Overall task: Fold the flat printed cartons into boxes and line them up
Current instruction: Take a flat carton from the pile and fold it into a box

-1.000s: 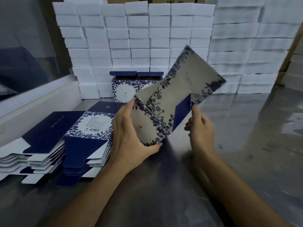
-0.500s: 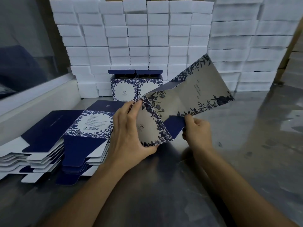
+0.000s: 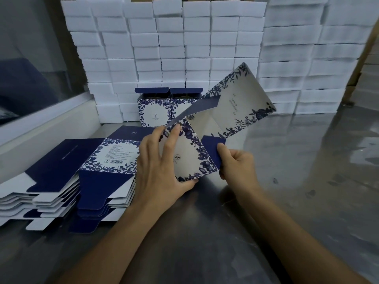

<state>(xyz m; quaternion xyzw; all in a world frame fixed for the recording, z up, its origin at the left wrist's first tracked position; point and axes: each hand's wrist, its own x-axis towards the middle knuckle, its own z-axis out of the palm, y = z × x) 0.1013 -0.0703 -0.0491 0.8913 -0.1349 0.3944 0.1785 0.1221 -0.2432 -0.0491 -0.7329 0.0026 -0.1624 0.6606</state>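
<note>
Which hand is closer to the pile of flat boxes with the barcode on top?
Left. The left hand sits right beside the stack of flat blue-and-white printed cartons, gripping the half-opened floral carton. The right hand holds that carton's far side.

One head-worn view, looking forward and down, close over both hands at a steel table [image 3: 287, 201]; wide lens reaches the wall of white blocks [image 3: 184, 48] behind.
</note>
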